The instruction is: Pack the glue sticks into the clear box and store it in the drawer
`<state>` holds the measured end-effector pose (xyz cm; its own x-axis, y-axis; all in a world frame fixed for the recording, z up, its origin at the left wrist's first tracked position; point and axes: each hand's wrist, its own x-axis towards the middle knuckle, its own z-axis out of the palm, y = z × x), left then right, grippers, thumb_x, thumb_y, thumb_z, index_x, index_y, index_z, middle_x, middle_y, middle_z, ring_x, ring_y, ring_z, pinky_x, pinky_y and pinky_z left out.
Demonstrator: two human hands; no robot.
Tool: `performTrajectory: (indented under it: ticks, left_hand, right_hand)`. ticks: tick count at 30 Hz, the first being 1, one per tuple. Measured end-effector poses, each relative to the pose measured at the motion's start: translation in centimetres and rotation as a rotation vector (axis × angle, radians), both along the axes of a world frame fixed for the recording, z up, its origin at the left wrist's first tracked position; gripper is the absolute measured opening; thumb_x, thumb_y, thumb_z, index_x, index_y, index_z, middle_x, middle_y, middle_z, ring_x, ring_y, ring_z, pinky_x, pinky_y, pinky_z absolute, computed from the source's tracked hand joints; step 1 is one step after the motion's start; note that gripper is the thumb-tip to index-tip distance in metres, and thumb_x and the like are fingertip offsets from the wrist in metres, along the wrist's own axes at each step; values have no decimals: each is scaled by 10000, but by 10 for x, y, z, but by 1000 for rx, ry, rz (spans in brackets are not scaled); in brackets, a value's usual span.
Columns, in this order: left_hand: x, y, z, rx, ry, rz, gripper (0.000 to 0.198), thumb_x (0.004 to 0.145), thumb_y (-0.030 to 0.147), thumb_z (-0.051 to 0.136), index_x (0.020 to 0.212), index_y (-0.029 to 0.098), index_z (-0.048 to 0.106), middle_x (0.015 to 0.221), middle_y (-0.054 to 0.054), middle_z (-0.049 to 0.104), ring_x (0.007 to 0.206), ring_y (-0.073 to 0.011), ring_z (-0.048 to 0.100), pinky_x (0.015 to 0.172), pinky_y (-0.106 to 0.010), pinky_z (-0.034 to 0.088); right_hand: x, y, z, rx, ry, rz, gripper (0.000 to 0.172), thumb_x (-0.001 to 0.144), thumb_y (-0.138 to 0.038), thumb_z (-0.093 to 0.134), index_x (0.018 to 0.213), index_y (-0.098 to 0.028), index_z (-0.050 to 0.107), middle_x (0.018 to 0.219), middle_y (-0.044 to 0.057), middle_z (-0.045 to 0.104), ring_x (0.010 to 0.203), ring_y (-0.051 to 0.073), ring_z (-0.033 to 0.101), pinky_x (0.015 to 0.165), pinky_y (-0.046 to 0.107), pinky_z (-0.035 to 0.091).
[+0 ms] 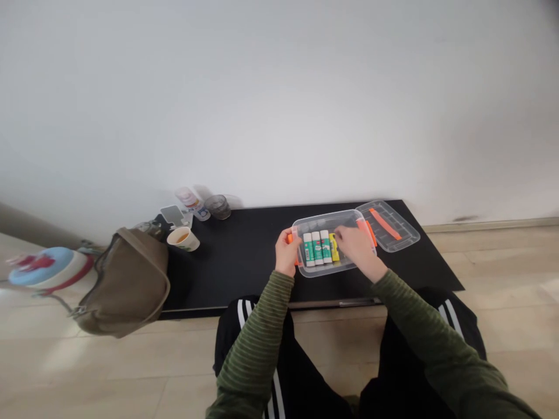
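Note:
A clear plastic box (pixel 324 220) with orange clasps sits on a low black table (pixel 244 262). Inside it lie three white-and-green glue sticks (pixel 317 248) side by side and a yellow one (pixel 334 248) to their right. My left hand (pixel 287 251) grips the box's left end by its orange clasp. My right hand (pixel 357 247) reaches into the box, fingers curled at the yellow stick; whether it grips it is not clear. The box's clear lid (pixel 388 226), with an orange strip, lies just right of the box.
At the table's far left stand a paper cup of brown drink (pixel 183 238), a dark glass (pixel 218 206), a white bottle (pixel 192 203) and a phone (pixel 172 215). A brown bag (pixel 126 285) rests at the left end. A blue-and-red round object (pixel 46 269) lies on the floor.

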<state>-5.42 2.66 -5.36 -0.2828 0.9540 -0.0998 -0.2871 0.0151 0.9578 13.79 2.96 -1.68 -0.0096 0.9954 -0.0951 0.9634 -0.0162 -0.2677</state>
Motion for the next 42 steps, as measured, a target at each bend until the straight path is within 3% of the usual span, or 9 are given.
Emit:
performTrajectory:
  ticks: [4,7,12,15,19,28,31,37,42]
  left_hand:
    - [0,1,-2,-3,8,15,325,590,166,655,914,179,681,802,-2,658,708,-128,587,691,-249,470]
    - [-1,2,-3,-11,4,13,334,586,168,662,919,178,685,798,-1,657,694,-125,582,668,-242,464]
    - [-3,5,-6,-27,14,31,342,583,171,687,925,178,697,814,-6,664,700,-124,583,684,-246,472]
    - [-4,8,-7,-42,25,47,337,587,178,699,924,174,710,834,-18,673,720,-131,594,700,-252,477]
    - [-6,12,-9,-82,30,36,346,578,195,727,923,171,715,834,-19,677,711,-130,599,708,-257,474]
    - [-7,11,-10,-85,53,9,341,585,232,773,917,167,727,887,-56,705,745,-151,627,703,-272,482]
    - [-7,11,-10,-84,68,-3,341,583,229,767,918,171,732,888,-56,707,760,-156,630,701,-269,480]
    - [-6,10,-11,-78,82,-51,333,586,231,754,912,171,743,899,-59,720,752,-149,627,692,-252,478]
    - [-6,9,-12,-71,91,-82,331,581,220,758,909,181,746,977,-75,731,862,-189,653,760,-275,493]
  right_hand:
    - [44,-13,22,549,190,-81,323,961,-320,415,1133,-191,656,973,87,720,855,206,657,799,300,463]
    - [95,-9,18,708,201,-149,318,945,-308,428,1126,-162,645,961,95,709,810,189,640,768,286,465]
    - [178,4,-34,148,-47,-5,178,805,-185,589,931,-203,714,935,68,718,848,192,646,728,272,443]
    - [205,-1,-68,26,-82,109,305,759,-78,591,1008,-201,716,1080,83,704,1033,200,621,844,274,439]
    - [207,-12,-85,22,-115,198,309,767,-69,593,1032,-186,702,1130,104,670,1108,225,576,940,312,421]
    - [180,-15,-74,123,-24,261,159,873,-181,516,820,-185,666,1021,120,673,1094,255,550,938,369,429]
    - [177,-20,-60,270,193,267,133,854,-181,519,874,-207,648,1051,92,674,1087,235,570,972,391,436]
    - [178,-22,-39,701,846,-61,187,879,-383,597,927,-203,601,1067,86,636,948,199,633,867,379,519]
    - [174,-18,-20,872,1322,-133,196,802,-361,722,890,-215,625,1067,48,661,1032,212,656,1004,458,488]
